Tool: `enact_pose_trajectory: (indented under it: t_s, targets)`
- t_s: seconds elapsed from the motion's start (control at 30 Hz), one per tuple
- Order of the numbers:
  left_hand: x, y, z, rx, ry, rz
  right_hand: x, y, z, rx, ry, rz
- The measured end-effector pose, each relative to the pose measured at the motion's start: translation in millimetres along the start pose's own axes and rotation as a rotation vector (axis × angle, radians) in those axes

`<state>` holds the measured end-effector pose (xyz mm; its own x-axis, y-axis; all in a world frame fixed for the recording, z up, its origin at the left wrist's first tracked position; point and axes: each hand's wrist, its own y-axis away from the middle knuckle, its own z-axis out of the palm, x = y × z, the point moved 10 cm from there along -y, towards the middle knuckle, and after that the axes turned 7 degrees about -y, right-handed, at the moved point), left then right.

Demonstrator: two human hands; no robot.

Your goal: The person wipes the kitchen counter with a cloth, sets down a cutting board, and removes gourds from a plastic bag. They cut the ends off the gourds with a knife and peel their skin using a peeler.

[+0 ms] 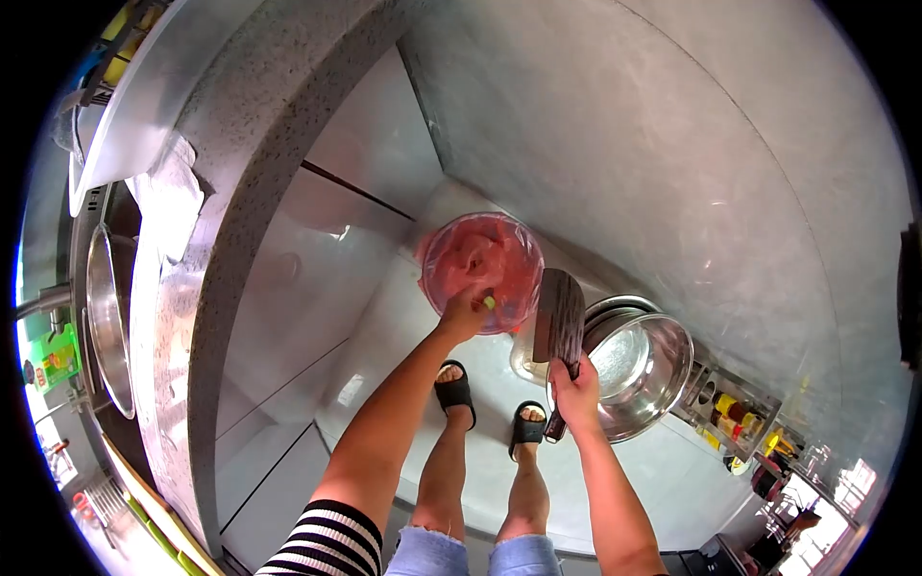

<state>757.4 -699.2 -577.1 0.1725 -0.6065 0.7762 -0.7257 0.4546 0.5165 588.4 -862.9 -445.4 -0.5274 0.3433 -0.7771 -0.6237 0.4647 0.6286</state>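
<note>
My left hand (465, 313) reaches down over a red trash bin (451, 230) lined with a clear plastic bag. Its fingers are closed around a small light-green piece (490, 302), too small to identify. My right hand (576, 389) grips a kitchen cleaver (559, 312) by its dark handle, the broad blade pointing away from me beside the bin. Beyond the right wrist stand shiny metal bowls (663, 384), grouped on the floor.
A speckled stone counter (226, 221) curves along the left, with a white cloth (173, 197) over its edge and a metal basin (110, 317) behind. At right is a low rack (735, 418) of bottles. My feet in black sandals (453, 389) stand below the bin.
</note>
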Motion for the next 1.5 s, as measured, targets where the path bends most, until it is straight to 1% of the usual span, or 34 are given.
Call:
enact_pose_trajectory:
  t_s: [0.07,0.17,0.27,0.3,0.37,0.47,0.57,0.67,0.77,0.87,0.97,1.07,1.1,1.17,1.2,1.23,1.27,1.37,1.4,1.43,1.5]
  targets:
    - [-32.9,-17.6,-0.6,0.16,-0.024,0.072,1.0,0.1,6.2,-0.006,0.007,0.017]
    - [-32.5,-19.4,-14.4,0.204,0.232,-0.064,5.6,-1.1,12.6,-0.017,-0.019,0.039]
    - [-60.4,-35.3,-11.8,0.284,0.004,0.03,3.1,-2.6,18.1,-0.024,-0.002,0.029]
    - [-60.2,-35.1,-13.1,0.301,-0.075,0.053,2.0,-3.6,19.2,-0.028,0.024,0.022]
    - [-26.1,-18.9,-30.3,0.307,-0.242,0.084,0.0,-5.4,22.2,-0.039,0.074,0.006]
    - [-15.9,-14.5,-31.6,0.219,-0.492,0.089,1.0,-12.0,26.4,-0.05,0.224,-0.082]
    - [-44.3,-34.9,-8.6,0.069,-0.128,0.29,-11.5,-13.4,33.7,-0.065,0.393,-0.167]
    - [-32.7,-26.0,-18.8,0.178,-0.38,0.345,-37.7,-9.2,45.0,-0.066,0.47,-0.228]
    - [-92.3,-40.6,-15.4,0.118,-0.396,-0.043,-39.3,-11.0,49.1,-0.108,0.549,-0.253]
    - [-58.0,-19.0,-30.9,0.112,-0.317,0.049,-36.6,-7.7,52.0,-0.166,0.671,-0.216]
    - [-86.9,-26.9,-14.9,-0.106,-0.116,-0.102,-22.7,-10.7,58.8,-0.235,0.813,-0.3]
    - [-92.7,-30.2,-19.3,-0.005,-0.27,-0.039,-15.5,-28.3,83.4,-0.253,0.924,-0.375]
    - [-96.3,-33.5,-14.6,0.009,-0.31,0.03,-10.3,-38.7,90.7,-0.255,0.966,-0.346]
    - [-106.6,-38.8,-7.9,0.037,-0.396,0.167,-15.5,-57.2,94.2,-0.165,0.824,-0.367]
    - [-101.9,-36.9,-10.7,0.054,-0.418,0.17,-18.8,-64.0,93.1,-0.119,0.755,-0.374]
    - [-89.4,-33.9,-13.9,0.07,-0.437,0.173,-32.3,-64.1,90.2,-0.054,0.759,-0.41]
    - [-77.1,-30.9,-17.7,0.085,-0.455,0.178,-34.5,-66.6,87.5,-0.051,0.719,-0.408]
    - [-72.5,-36.9,-8.6,-0.058,-0.266,0.076,-45.7,-69.7,75.9,-0.038,0.641,-0.399]
    - [-85.1,-49.9,-1.8,-0.02,-0.264,0.131,-48.2,-69.8,74.1,-0.043,0.648,-0.39]
    - [-115.9,-68.1,11.9,0.016,-0.263,0.183,-48.7,-69.1,72.6,-0.049,0.654,-0.377]
    - [-122.9,-70.9,12.1,0.045,-0.102,0.111,-47.1,-66.9,69.1,-0.06,0.667,-0.354]
